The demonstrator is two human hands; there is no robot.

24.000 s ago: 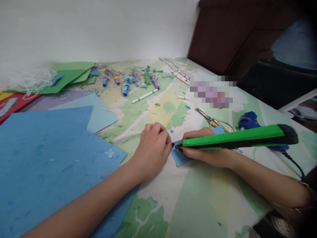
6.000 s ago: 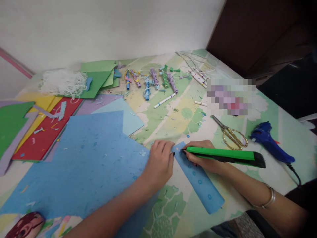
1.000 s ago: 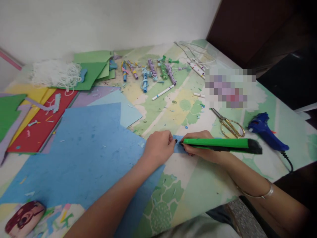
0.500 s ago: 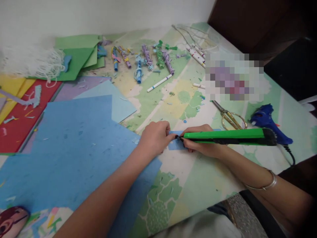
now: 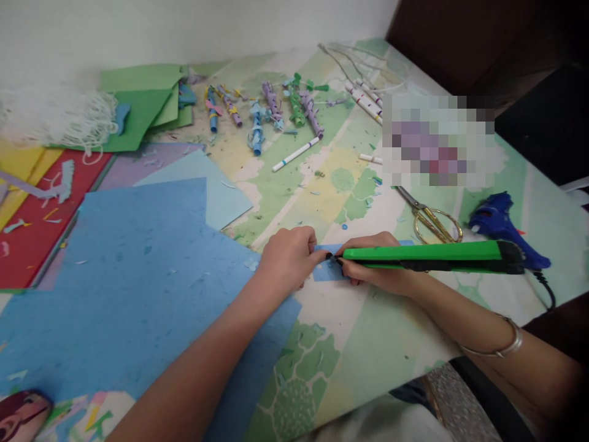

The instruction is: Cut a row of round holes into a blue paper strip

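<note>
My right hand (image 5: 377, 264) is closed around a green and black utility knife (image 5: 427, 253), its handle pointing right and its tip down at a small blue strip (image 5: 326, 273). The strip, foam or paper, lies on the tablecloth, mostly hidden under my right hand. At its left end is my left hand (image 5: 288, 255), fingers curled in and thumb reaching onto the strip right at the knife tip. Anything pinched there is too small to make out. Left of this hand spreads a large blue sheet (image 5: 138, 276) with scraps on it.
Gold-handled scissors (image 5: 430, 218) and a blue glue gun (image 5: 501, 224) lie to the right. Several decorated paper rolls (image 5: 256, 129) and a white marker pen (image 5: 296, 153) are at the back. White string (image 5: 55, 116) is heaped on green sheets (image 5: 138, 116) at the back left.
Since six seconds ago the blue strip has turned from slanting to lying crosswise. Over the last second my left thumb has come up to the knife tip. The view has tilted down slightly.
</note>
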